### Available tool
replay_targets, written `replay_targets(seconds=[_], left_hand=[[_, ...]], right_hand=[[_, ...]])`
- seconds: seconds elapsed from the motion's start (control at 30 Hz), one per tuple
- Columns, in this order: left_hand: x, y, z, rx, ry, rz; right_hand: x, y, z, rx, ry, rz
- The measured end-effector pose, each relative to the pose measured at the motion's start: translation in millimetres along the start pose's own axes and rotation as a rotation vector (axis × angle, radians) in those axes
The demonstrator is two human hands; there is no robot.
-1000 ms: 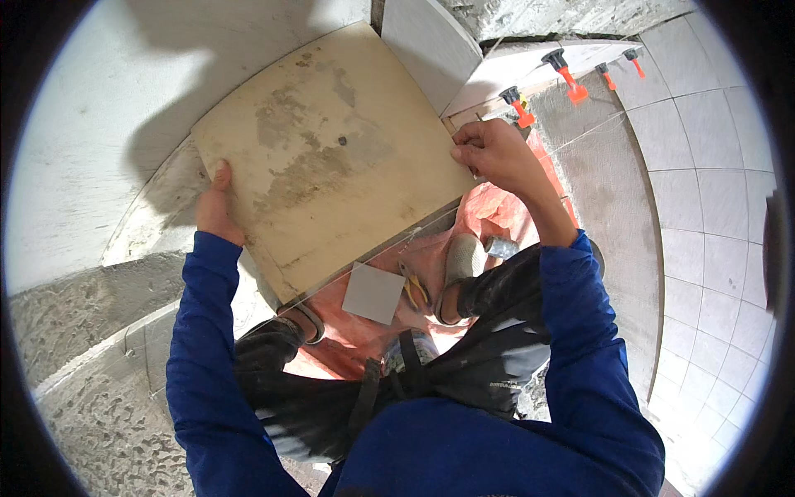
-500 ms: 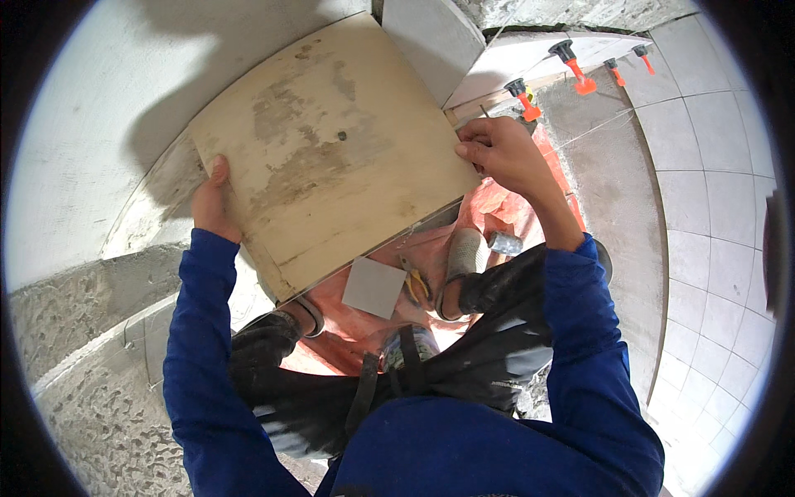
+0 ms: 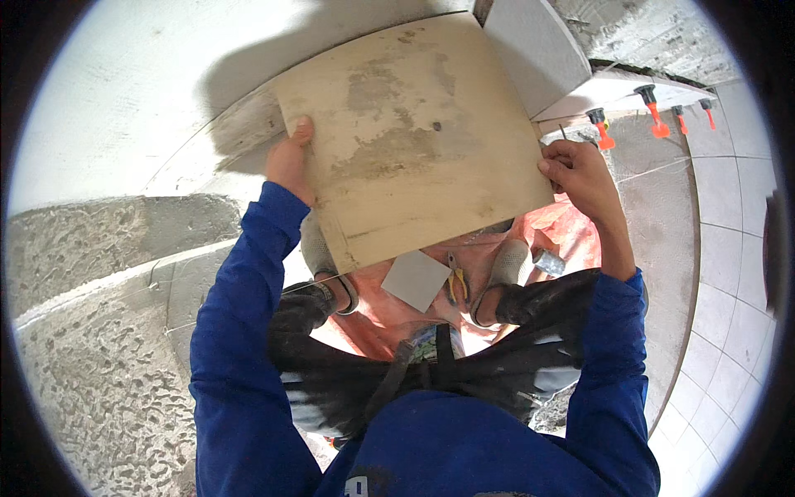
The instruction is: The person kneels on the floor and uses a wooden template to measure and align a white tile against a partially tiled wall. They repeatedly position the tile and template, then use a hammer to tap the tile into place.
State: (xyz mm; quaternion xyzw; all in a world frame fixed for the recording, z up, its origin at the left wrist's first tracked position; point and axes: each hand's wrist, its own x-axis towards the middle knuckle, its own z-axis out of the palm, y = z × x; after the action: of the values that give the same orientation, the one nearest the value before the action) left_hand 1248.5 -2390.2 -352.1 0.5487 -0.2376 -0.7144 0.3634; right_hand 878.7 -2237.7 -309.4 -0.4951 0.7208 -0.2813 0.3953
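A large beige board (image 3: pixel 464 186) with grey and brown stains and a small dark spot spans the space between my hands. Its far edge is up by the pale wall. My left hand (image 3: pixel 291 161) grips the left edge, thumb lying on the face and fingers hidden behind. At the right edge, near the lower corner, my right hand (image 3: pixel 580 178) pinches the board between thumb and curled fingers. Below the board, a square light-grey tile piece (image 3: pixel 416 280) rests on a reddish sheet (image 3: pixel 373 323). Yellow-handled pliers (image 3: pixel 457 282) lie beside it.
Orange tile-levelling clips with black caps (image 3: pixel 652 108) line a pale tile's edge at upper right. A thin string (image 3: pixel 654 172) stretches nearby. A metallic cylinder (image 3: pixel 548 262) lies by my right foot. Grey tiles (image 3: pixel 717 257) cover the right side; rough concrete (image 3: pixel 99 381) is at left.
The whole view has swung left, so the board, hands and tile clips appear farther right. Both hands keep their hold on the board, which looks slightly turned.
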Motion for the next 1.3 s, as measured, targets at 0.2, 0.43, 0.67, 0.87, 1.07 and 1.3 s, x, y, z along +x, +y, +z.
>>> replay_targets(seconds=[0.2,0.43,0.67,0.87,1.07,1.3], left_hand=[[-2,-1,-2,-0.023,-0.037,0.017],[2,2,-5,-0.064,-0.142,-0.064],[6,-2,-9,-0.116,-0.198,-0.058],[14,-2,-13,-0.027,-0.007,-0.114],[4,1,0,0.054,0.077,-0.011],[8,-3,-3,-0.077,-0.039,0.010]], right_hand=[[0,3,-1,-0.052,-0.021,0.034],[1,6,-1,-0.085,0.026,-0.016],[-1,7,-4,-0.058,-0.016,-0.076],[-1,0,-1,-0.007,-0.034,0.048],[-2,-10,0,0.083,-0.039,0.106],[-1,-7,2,-0.057,0.032,0.038]])
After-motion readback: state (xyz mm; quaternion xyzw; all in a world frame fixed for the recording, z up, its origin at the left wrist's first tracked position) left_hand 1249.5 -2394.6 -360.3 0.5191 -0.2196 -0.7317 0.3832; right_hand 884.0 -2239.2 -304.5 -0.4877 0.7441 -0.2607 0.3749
